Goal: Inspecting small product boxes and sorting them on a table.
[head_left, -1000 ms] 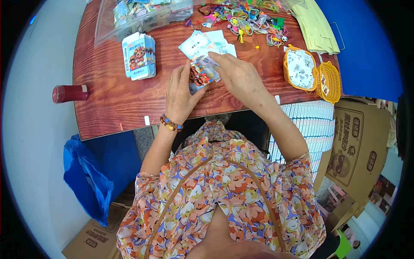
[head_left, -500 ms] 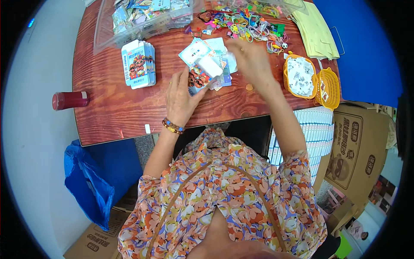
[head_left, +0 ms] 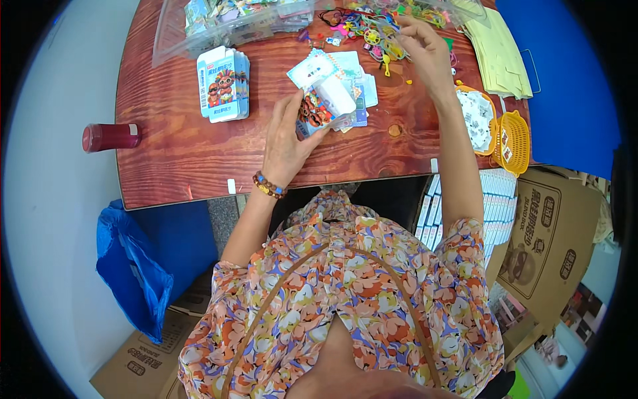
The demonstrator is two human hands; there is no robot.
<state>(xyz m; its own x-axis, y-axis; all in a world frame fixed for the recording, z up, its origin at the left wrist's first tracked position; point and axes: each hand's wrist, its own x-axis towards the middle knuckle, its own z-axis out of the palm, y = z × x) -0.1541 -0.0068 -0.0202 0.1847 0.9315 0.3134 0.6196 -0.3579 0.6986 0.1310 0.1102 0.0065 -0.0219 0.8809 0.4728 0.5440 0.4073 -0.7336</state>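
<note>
Head view: you sit at the near edge of the red-brown wooden table (head_left: 173, 156), the largest thing before you. On its far left stands a clear plastic bin (head_left: 161, 52) of mixed packets; at the far middle spreads a tangled pile of colourful trinkets (head_left: 375, 41), and yellow sheets (head_left: 495, 60) lie to the far right.

Your two hands are well apart. Your right hand (head_left: 425, 50) reaches out over the right part of the pile, its fingers loosely curled; whether they pinch anything, you cannot tell from here. Your left hand (head_left: 286, 143) is closed on a small printed box (head_left: 316, 110) near the table's middle, right of the stack of boxes (head_left: 222, 86) and over the near left edge of some loose cards (head_left: 363, 90).

The step in hand looks like steadying the box while you pick from the trinkets. The next move seems to call for a fine pinch that frees one piece without dragging its neighbours, with your left hand keeping the box steady.

The box lies aslant: its long axis appears to run from near left to far right. The smallest part to note, its white flap (head_left: 340, 97), points far and right, away from your palm.
</note>
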